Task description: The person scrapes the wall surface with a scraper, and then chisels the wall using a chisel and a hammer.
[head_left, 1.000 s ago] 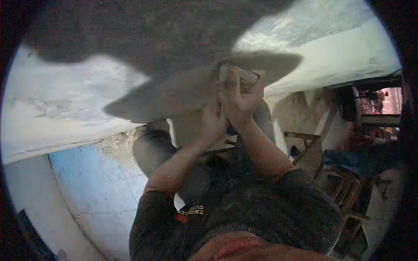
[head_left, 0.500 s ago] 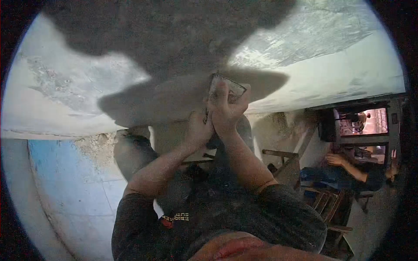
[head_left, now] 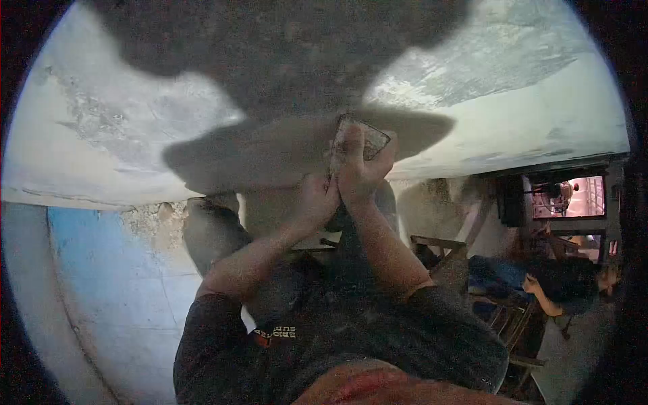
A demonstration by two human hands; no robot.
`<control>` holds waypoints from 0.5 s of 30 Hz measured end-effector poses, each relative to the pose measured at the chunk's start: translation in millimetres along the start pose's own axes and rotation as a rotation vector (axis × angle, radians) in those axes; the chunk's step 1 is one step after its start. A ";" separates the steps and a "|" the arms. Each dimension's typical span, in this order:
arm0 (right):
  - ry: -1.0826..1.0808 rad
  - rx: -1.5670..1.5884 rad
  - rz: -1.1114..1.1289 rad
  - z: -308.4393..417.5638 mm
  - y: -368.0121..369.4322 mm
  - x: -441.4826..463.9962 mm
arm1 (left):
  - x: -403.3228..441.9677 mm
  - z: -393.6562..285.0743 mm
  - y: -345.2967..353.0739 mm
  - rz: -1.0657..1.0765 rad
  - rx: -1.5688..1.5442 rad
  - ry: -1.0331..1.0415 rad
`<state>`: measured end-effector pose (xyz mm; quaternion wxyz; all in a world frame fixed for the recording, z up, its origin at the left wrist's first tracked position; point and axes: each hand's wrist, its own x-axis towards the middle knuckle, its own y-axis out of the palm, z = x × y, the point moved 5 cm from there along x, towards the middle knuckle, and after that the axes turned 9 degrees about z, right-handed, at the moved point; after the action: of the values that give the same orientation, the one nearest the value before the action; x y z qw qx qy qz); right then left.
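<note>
My right hand [head_left: 363,165] is closed around a flat, dusty, roughly rectangular block [head_left: 375,140], its thumb lying over the block's face. My left hand [head_left: 320,199] is just below and to the left, pressed against my right hand, with its fingers closed at the block's lower left edge; the fingertips are partly hidden. Behind the block is a pale plastered surface [head_left: 493,115] with rough grey patches. A large dark shadow falls over its middle, around both hands.
A blue and white wall [head_left: 121,270] with crumbling plaster stands at the left. On the right, another person in dark clothes [head_left: 574,283] is near wooden slatted furniture [head_left: 509,324]. Behind them is a bright window opening [head_left: 587,197]. My bent knee [head_left: 209,229] shows below the plastered surface.
Both hands and the block first shifted left and down in view, then slightly back right. The grip looks the same. The other person came into clearer view, and their hand has lowered.
</note>
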<state>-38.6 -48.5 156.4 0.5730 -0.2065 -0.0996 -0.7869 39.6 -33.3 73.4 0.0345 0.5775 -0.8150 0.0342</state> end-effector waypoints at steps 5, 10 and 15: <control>-0.022 -0.091 -0.052 -25.0 -9.2 -2.9 | -3.3 23.8 3.9 0.011 0.028 -0.082; 0.033 0.009 -0.024 -34.5 -8.6 -8.9 | -1.3 17.6 -1.3 0.001 -0.023 -0.028; 0.006 -0.024 -0.051 -21.2 -6.1 -2.3 | 5.1 18.9 1.9 0.000 0.036 0.022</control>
<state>-48.2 -52.8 136.9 0.5506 -0.2086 -0.0936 -0.8028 35.8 -39.3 55.1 0.0331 0.5775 -0.8138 0.0552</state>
